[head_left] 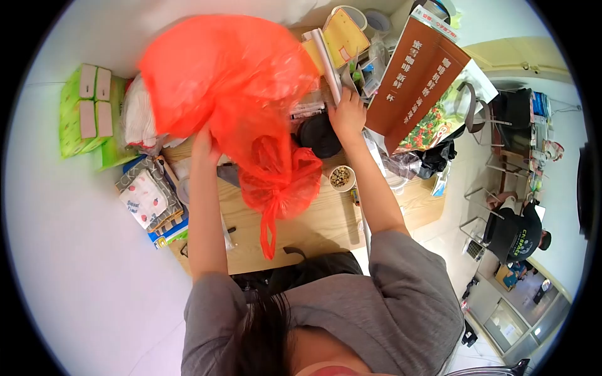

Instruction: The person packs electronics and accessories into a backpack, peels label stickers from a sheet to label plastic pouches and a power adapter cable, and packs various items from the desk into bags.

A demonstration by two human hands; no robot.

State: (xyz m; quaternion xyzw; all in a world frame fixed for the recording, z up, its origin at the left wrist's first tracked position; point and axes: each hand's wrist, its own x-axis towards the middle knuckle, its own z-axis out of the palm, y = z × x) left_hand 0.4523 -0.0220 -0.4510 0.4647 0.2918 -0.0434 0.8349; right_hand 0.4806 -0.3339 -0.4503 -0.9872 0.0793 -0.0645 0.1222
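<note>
Because the big orange see-through plastic bag (pixel 232 94) is blurry and held up high, it hides much of the light wooden desk (pixel 313 232) and most of the left hand (pixel 204 144). Only the back of that hand shows, pushed up against the bag, so you cannot tell if its grip is spread or pinching. The bag hangs over the middle of the desk, and its knotted end dangles down low.

The right hand (pixel 347 113) reaches to the far side. Its fingers are curled on a white rolled paper (pixel 329 66) that sticks up there.

Just below that hand sits a round black lid (pixel 318 135). Near it is a small white bowl of nuts (pixel 342 178). A tall brown paper bag with white writing (pixel 417 81) stands to the right. Green tissue packs (pixel 88 109) lie far left, off the desk.
</note>
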